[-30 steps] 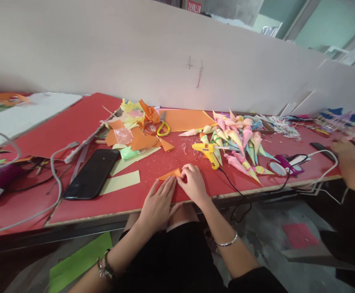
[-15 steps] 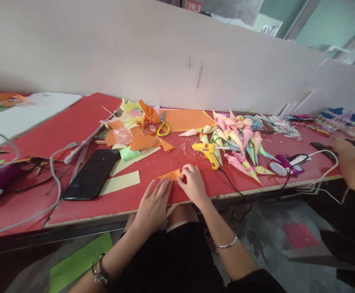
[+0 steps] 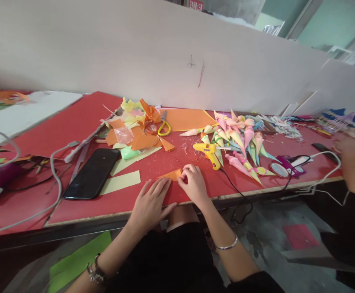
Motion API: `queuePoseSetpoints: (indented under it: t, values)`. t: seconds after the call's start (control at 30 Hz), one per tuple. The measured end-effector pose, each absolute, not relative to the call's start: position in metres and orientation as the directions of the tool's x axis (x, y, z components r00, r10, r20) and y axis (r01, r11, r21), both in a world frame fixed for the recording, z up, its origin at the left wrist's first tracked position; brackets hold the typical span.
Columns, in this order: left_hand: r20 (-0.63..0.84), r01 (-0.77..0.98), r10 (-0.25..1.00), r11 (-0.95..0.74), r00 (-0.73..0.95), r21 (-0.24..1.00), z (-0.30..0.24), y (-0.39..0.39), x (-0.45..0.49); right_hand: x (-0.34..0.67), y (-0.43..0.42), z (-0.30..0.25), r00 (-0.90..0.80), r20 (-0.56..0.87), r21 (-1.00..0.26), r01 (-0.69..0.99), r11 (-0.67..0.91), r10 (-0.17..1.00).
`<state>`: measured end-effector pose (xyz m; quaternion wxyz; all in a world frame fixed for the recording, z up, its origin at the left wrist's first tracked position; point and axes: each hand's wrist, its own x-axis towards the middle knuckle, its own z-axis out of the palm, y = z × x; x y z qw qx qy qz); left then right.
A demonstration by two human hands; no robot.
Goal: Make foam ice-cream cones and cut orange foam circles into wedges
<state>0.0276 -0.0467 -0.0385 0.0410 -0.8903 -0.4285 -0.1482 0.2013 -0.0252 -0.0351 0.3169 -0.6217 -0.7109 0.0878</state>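
Observation:
A small orange paper piece (image 3: pixel 171 175) lies on the red table (image 3: pixel 73 122) near its front edge. My right hand (image 3: pixel 194 184) has its fingers curled and pinches the right corner of that paper. My left hand (image 3: pixel 149 203) lies flat with fingers stretched out, fingertips pressing the paper's near edge. Just beyond my right hand are a yellow glue gun (image 3: pixel 207 151) and a heap of pastel paper cones (image 3: pixel 238 140).
A black phone (image 3: pixel 92 173), pale yellow strips (image 3: pixel 120 182), orange scraps with yellow-handled scissors (image 3: pixel 162 127) and an orange sheet (image 3: pixel 185 119) lie on the table. Cables (image 3: pixel 53 179) run at left. Another person's hand (image 3: pixel 348 148) works at the right. A beige partition (image 3: pixel 134 49) backs the table.
My left hand has slid back toward the table's front edge and leftward along the paper. My right hand stays pinched on the orange paper.

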Motion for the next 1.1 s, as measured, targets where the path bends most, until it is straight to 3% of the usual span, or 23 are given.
queuePoseSetpoints:
  t: [0.17,0.27,0.4,0.63,0.77,0.93,1.1]
  values:
    - [0.286,0.779,0.749,-0.627,0.598,0.012,-0.039,-0.046,0.026,0.198,-0.032,-0.03,-0.048,0.381,-0.404,0.89,0.212,0.923]
    - [0.281,0.777,0.747,-0.629,0.603,0.006,-0.038,-0.046,0.026,0.197,-0.036,-0.029,-0.189,0.394,-0.278,0.908,0.313,0.9]
    - [0.289,0.776,0.745,-0.631,0.601,0.013,-0.038,-0.046,0.026,0.198,-0.038,-0.03,-0.325,0.349,-0.216,0.885,0.413,0.879]
    - [0.329,0.77,0.722,-0.638,0.608,-0.024,-0.041,-0.046,0.026,0.202,-0.042,-0.025,-0.277,0.229,-0.07,0.951,0.3,0.933]
    - [0.352,0.762,0.711,-0.648,0.609,-0.009,-0.042,-0.046,0.026,0.202,-0.046,-0.023,-0.204,0.247,-0.049,0.974,0.223,0.947]
    - [0.339,0.764,0.72,-0.645,0.606,0.006,-0.042,-0.045,0.025,0.201,-0.045,-0.023,-0.316,0.233,-0.057,0.94,0.338,0.92]
    - [0.328,0.777,0.73,-0.629,0.6,-0.021,-0.042,-0.047,0.026,0.202,-0.043,-0.021,-0.317,0.18,-0.077,0.939,0.334,0.931]
